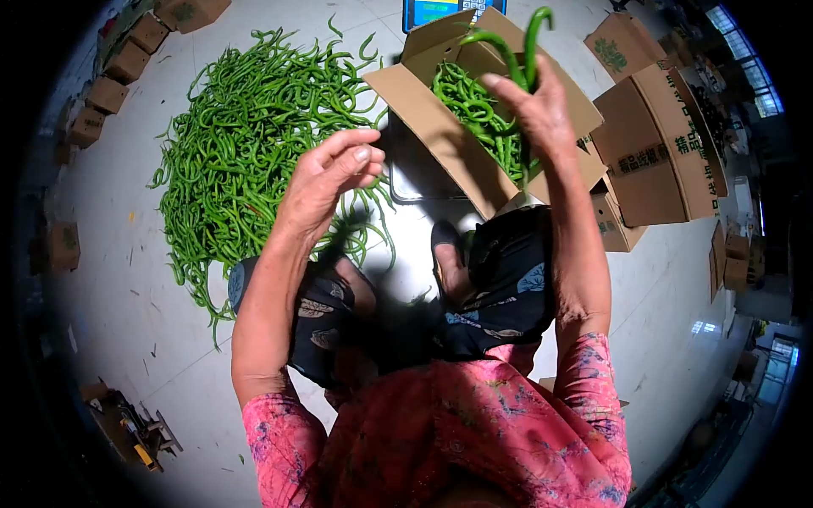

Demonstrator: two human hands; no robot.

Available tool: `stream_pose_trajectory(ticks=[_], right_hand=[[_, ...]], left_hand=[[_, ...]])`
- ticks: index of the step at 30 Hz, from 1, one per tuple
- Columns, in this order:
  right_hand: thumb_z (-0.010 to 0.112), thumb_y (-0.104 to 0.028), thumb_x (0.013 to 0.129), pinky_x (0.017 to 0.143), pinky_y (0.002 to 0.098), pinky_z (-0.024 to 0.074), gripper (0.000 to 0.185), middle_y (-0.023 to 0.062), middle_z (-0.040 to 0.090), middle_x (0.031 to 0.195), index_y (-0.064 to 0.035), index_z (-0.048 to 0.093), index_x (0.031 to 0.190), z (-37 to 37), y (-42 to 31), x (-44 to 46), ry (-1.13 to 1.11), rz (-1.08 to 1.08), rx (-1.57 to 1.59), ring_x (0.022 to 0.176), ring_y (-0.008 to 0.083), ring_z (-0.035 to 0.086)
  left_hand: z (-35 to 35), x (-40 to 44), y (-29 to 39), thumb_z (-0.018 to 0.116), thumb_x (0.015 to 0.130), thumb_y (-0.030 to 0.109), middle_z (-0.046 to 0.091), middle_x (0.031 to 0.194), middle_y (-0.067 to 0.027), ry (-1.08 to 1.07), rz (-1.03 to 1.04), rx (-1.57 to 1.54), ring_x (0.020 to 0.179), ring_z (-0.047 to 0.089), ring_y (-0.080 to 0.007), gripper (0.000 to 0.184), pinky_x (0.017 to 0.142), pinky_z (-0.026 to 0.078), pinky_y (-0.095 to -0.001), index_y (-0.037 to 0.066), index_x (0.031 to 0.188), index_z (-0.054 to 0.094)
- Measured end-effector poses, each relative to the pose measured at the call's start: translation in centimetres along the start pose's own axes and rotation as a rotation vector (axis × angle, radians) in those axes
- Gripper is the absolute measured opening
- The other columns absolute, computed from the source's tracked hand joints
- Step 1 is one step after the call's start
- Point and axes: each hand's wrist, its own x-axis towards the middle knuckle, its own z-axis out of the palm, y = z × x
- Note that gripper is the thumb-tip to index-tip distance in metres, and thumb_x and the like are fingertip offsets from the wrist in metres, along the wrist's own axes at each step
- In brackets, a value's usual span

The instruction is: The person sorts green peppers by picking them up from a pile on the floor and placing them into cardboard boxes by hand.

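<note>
My right hand [542, 110] is closed on a few long, curved green chili peppers [531, 51], which stick up past the fingers. It is over an open cardboard box [440, 135] partly filled with more green chili peppers [474, 106]. My left hand [334, 169] hangs in the air with loosely bent fingers and nothing visible in it. It is left of the box, near the right edge of a large heap of green chili peppers [246, 144] spread on the floor. Under the box, part of a metal scale platform [415, 182] shows.
Behind the box stands a blue scale display [423, 10] with keys. Another cardboard box [652, 152] with printed characters stands at the right. A row of cartons [127, 63] lines the far left. My knees [508, 279] are just below the box.
</note>
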Motion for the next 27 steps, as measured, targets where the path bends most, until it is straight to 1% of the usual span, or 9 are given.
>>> stream_pose_trajectory(ticks=[5,6,8,13,16,18,19,23,27], right_hand=[[0.073,-0.031,0.078,0.098,0.0452,0.0413,0.065,0.0241,0.058,0.118,-0.0001,0.048,0.130,-1.9,7.4,2.0,0.183,-0.296,-0.744,0.109,0.0367,0.056],[0.071,-0.032,0.080,0.101,0.0452,0.0382,0.064,0.0237,0.054,0.125,-0.0030,0.047,0.132,-2.0,7.0,1.7,0.116,-0.150,-0.791,0.116,0.0368,0.051],[0.069,-0.034,0.082,0.101,0.0446,0.0393,0.062,0.0223,0.053,0.127,-0.0023,0.048,0.132,-2.2,6.7,1.1,0.054,-0.198,-0.704,0.118,0.0342,0.050],[0.066,-0.026,0.085,0.087,0.0417,0.0502,0.042,0.0242,0.062,0.111,-0.0005,0.060,0.117,0.8,2.6,-2.8,-0.235,-0.291,-0.456,0.095,0.0364,0.064],[0.065,-0.023,0.086,0.081,0.0412,0.0516,0.035,0.0204,0.064,0.104,0.0001,0.060,0.112,2.5,0.2,-5.1,-0.494,-0.395,-0.516,0.091,0.0345,0.064],[0.065,-0.019,0.085,0.076,0.0415,0.0500,0.037,0.0191,0.063,0.099,-0.0016,0.056,0.117,3.3,-0.3,-5.8,-0.699,-0.426,-0.586,0.090,0.0364,0.062],[0.064,-0.019,0.085,0.070,0.0448,0.0511,0.026,0.0160,0.061,0.083,-0.0016,0.054,0.102,3.8,0.2,-6.3,-0.712,-0.515,-0.580,0.079,0.0360,0.063],[0.066,-0.007,0.070,0.070,0.0402,0.0516,0.031,0.0136,0.059,0.082,-0.0005,0.056,0.099,4.8,-0.1,-8.0,-0.867,-0.554,-0.695,0.079,0.0313,0.063],[0.055,-0.002,0.074,0.069,0.0405,0.0474,0.033,0.0123,0.057,0.084,-0.0010,0.055,0.106,5.0,-1.1,-8.4,-0.976,-0.458,-0.586,0.080,0.0303,0.060]], left_hand=[[-1.8,0.1,0.5,0.059,0.093,0.018,0.065,0.100,-0.0068,0.154,0.046,-0.026,0.089,0.062,-0.0119,0.034,0.078,0.050,-0.0241,0.000,0.122,0.056],[-2.2,0.2,0.6,0.058,0.093,0.018,0.065,0.100,-0.0064,0.192,0.056,-0.027,0.088,0.062,-0.0115,0.033,0.078,0.050,-0.0241,0.000,0.121,0.057],[-3.9,0.6,0.1,0.058,0.093,0.017,0.065,0.101,-0.0059,0.247,0.028,0.009,0.088,0.062,-0.0111,0.032,0.078,0.051,-0.0237,0.001,0.121,0.058],[-10.1,4.8,-4.5,0.061,0.090,0.017,0.061,0.084,-0.0023,0.166,-0.226,0.427,0.071,0.054,-0.0092,0.023,0.064,0.045,-0.0237,0.001,0.108,0.060],[-13.7,6.9,-8.0,0.063,0.082,0.019,0.068,0.092,-0.0131,0.027,-0.157,1.253,0.085,0.066,-0.0264,0.026,0.076,0.052,-0.0375,0.008,0.106,0.066],[-14.6,9.1,-9.7,0.062,0.081,0.019,0.067,0.100,-0.0152,-0.022,-0.205,1.491,0.094,0.064,-0.0311,0.029,0.082,0.051,-0.0409,0.011,0.109,0.065],[-14.8,10.3,-10.8,0.062,0.081,0.018,0.067,0.104,-0.0162,-0.050,-0.227,1.608,0.099,0.064,-0.0335,0.031,0.086,0.051,-0.0427,0.012,0.111,0.065],[-14.9,13.9,-16.7,0.059,0.080,0.015,0.066,0.109,-0.0159,-0.006,-0.216,1.619,0.101,0.063,-0.0343,0.034,0.088,0.051,-0.0432,0.014,0.114,0.065],[-14.1,15.1,-23.8,0.056,0.077,0.011,0.064,0.095,-0.0240,0.165,-0.152,1.472,0.094,0.063,-0.0391,0.028,0.084,0.050,-0.0474,0.005,0.104,0.063]])
